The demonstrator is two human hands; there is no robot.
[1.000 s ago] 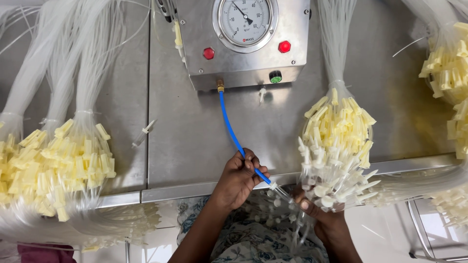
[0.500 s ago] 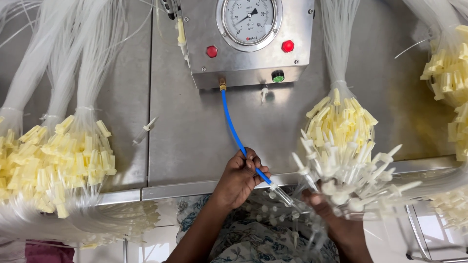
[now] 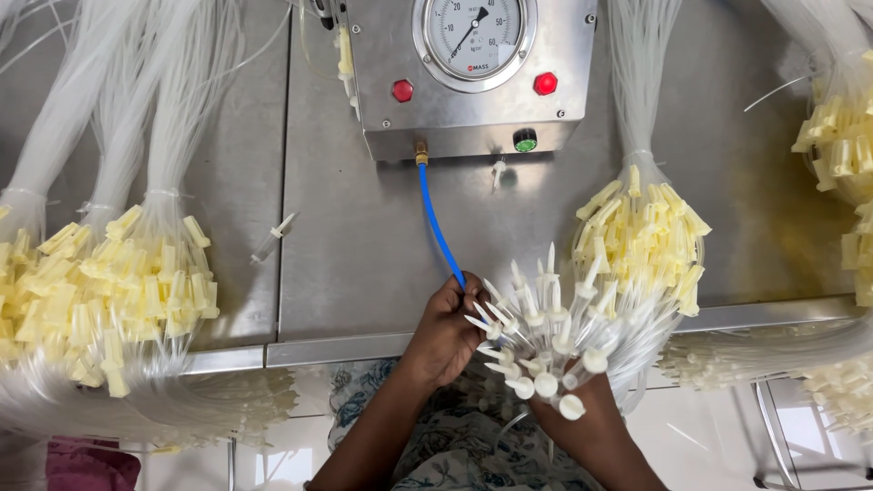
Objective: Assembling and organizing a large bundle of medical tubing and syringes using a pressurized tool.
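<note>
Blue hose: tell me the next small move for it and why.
Probably bring the blue hose tip in the left hand onto one white connector of the fanned bunch held by the right hand; tip and connectors sit almost together.

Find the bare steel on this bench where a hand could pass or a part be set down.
Free: steel panel between the left yellow-capped bundle and the blue hose; one loose connector lies there. Crowded: around both hands, left hand, white-tipped tube bunch, right yellow bundle.
</note>
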